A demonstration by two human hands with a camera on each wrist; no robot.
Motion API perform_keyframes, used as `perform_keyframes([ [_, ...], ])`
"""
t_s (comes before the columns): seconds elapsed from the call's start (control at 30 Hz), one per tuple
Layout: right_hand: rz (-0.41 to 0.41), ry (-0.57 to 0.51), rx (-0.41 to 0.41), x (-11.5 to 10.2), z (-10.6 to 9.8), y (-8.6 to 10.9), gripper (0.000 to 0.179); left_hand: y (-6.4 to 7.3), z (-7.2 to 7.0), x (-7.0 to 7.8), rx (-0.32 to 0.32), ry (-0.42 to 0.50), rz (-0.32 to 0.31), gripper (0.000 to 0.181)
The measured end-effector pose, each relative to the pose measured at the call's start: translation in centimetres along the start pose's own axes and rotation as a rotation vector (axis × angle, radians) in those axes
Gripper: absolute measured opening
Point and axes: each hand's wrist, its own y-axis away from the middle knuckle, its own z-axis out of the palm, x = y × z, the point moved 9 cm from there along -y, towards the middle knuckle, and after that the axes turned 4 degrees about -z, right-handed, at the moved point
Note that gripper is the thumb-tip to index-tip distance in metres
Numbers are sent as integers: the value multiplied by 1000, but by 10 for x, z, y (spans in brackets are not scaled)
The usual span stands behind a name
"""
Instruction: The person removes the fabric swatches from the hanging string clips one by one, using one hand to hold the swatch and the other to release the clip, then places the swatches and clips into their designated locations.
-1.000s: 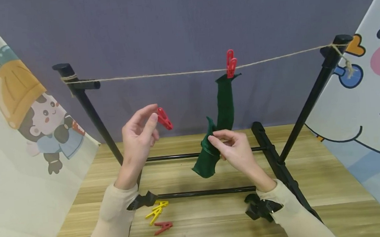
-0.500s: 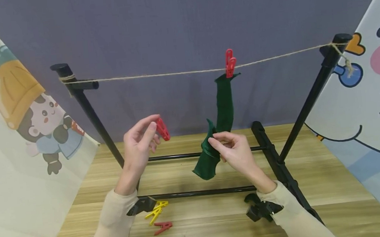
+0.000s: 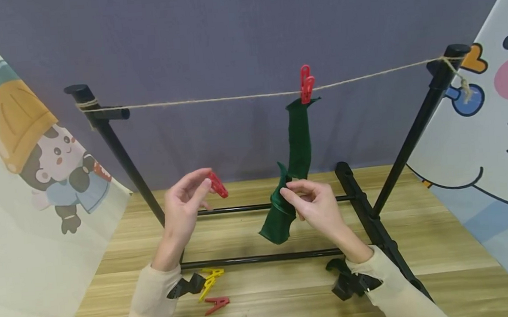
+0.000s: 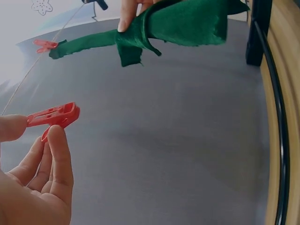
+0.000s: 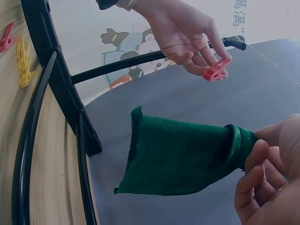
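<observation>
My left hand (image 3: 181, 204) pinches a red clothespin (image 3: 218, 184) between thumb and index finger, to the left of a dark green cloth (image 3: 299, 137). In the left wrist view the thumb and a finger sit on the clothespin's two legs. The cloth's upper end hangs from another red clothespin (image 3: 306, 87) on the twine (image 3: 204, 100). At the knotted or wrapped middle of the cloth, my right hand (image 3: 316, 206) pinches the fabric. Below that grip, the wider end of the cloth flares down to the left; the fingers hide part of the fold.
A black pipe frame (image 3: 408, 161) carries the twine between two uprights, with crossbars low over the wooden table (image 3: 256, 302). Yellow clothespins (image 3: 210, 285) and one red clothespin lie near the left sleeve. A grey backdrop (image 3: 208, 37) stands behind, with printed panels at both sides.
My left hand has come down, bringing the red clothespin lower and tilting it more toward level. The right hand and the cloth's lower end have sunk slightly.
</observation>
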Motion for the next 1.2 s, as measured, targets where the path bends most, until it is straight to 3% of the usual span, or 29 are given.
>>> perform_keyframes([
  [0.13,-10,4,-14,4,-1,4,17,6,-1,-10,-39,-49,-27,28],
  [0.27,-4,11,-22,23,-3,7,19,13,-1,-21,-85,-83,-64,30],
  [0.37,13,19,-18,37,-6,11,21,18,-1,-28,-136,-86,-82,32],
  [0.57,35,25,-2,45,-12,18,22,27,0,-43,-229,-99,-123,33],
  [0.77,57,29,6,46,-17,24,18,37,-5,-53,-249,-106,-148,32],
  [0.97,67,54,-23,28,-20,32,19,48,-9,-56,-287,-116,-130,30],
  [1.2,111,120,-27,25,-29,41,23,59,-19,-68,-262,-108,-153,28],
])
